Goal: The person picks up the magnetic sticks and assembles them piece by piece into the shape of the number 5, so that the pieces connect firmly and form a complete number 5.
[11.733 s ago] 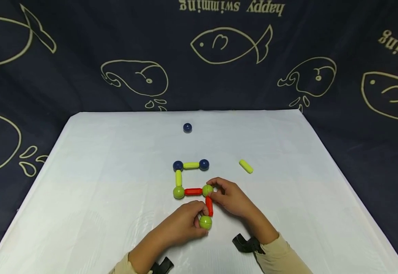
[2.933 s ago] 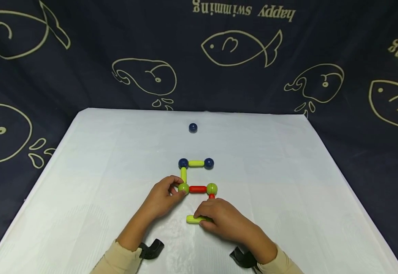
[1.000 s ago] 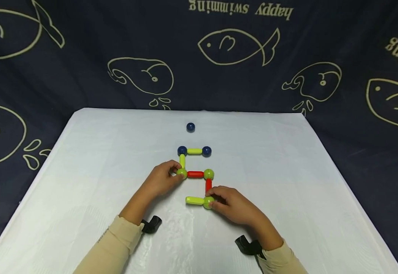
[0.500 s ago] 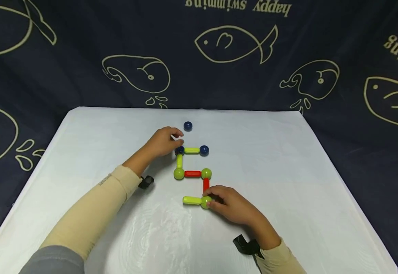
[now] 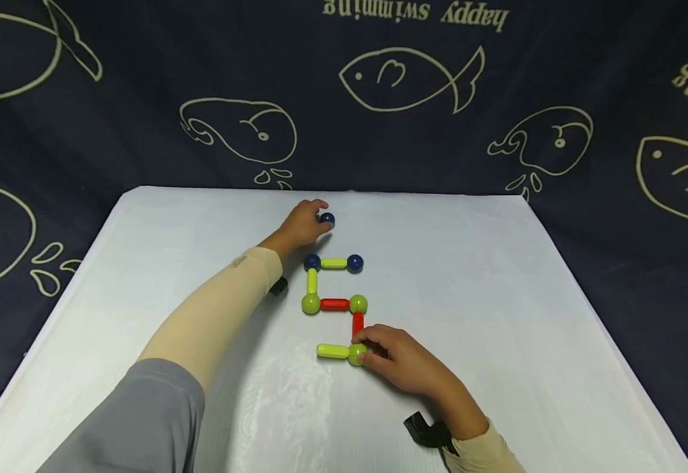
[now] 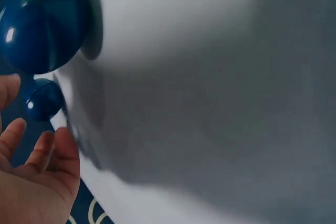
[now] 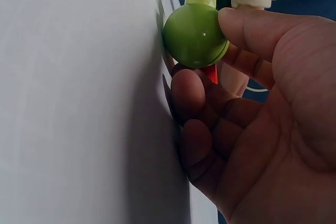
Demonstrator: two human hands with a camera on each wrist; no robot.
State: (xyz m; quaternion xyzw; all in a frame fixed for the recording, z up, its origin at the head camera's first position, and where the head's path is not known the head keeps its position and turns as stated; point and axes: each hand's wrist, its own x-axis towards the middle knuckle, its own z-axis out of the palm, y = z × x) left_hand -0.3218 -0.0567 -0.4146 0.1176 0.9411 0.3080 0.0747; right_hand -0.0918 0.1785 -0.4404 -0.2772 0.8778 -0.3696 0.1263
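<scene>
My left hand (image 5: 303,225) reaches across to a loose dark-blue ball (image 5: 328,219) near the table's far edge. In the left wrist view its thumb and fingers (image 6: 65,153) are spread around this ball (image 6: 44,99), with no grip visible. My right hand (image 5: 405,358) pinches the lower green ball (image 7: 193,35) between thumb and fingers. From that ball a yellow-green rod (image 5: 332,351) points left, and a red rod (image 5: 358,322) runs up to another green ball (image 5: 358,303). The zigzag goes on through a red rod (image 5: 334,304), a green ball (image 5: 311,303) and yellow-green rods to two blue balls (image 5: 355,263).
A white sheet covers the table (image 5: 468,276). Behind it hangs a dark-blue cloth (image 5: 414,151) with fish drawings. Black camera mounts (image 5: 429,432) sit at the wrists, and the left sleeve (image 5: 213,315) stretches over the table's left part.
The yellow-green rod, once loose at the right, now joins the lower green ball. My left hand has left the chain's left green ball and moved up to the loose blue ball. The right hand stays put.
</scene>
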